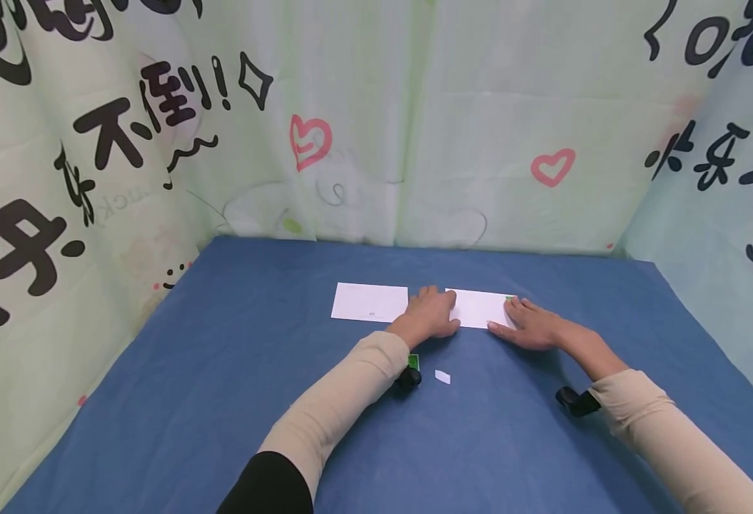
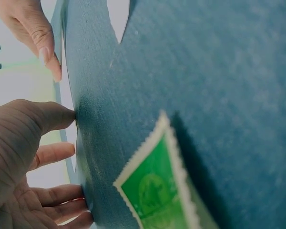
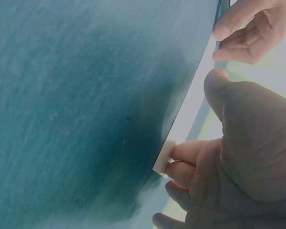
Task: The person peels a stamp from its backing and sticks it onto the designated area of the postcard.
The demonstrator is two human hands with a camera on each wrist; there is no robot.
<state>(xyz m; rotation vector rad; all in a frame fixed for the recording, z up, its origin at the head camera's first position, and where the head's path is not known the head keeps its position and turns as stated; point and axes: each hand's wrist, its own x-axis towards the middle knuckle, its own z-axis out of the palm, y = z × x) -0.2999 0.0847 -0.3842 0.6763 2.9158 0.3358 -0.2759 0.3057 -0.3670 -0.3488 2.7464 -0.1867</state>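
Blue tablecloth (image 1: 222, 400), far half: white envelope (image 1: 479, 309), long axis left to right, green stamp (image 1: 509, 298) at its far right corner; left hand (image 1: 426, 314) on its left end, right hand (image 1: 533, 327) on its right, fingers spread.

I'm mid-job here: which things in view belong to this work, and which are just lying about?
In the job:
left hand and right hand
white card they both touch
green stamp, probably, as a green patch shows at that card's corner

Apparently just lying about:
second white card, to the left
small white paper, use unclear
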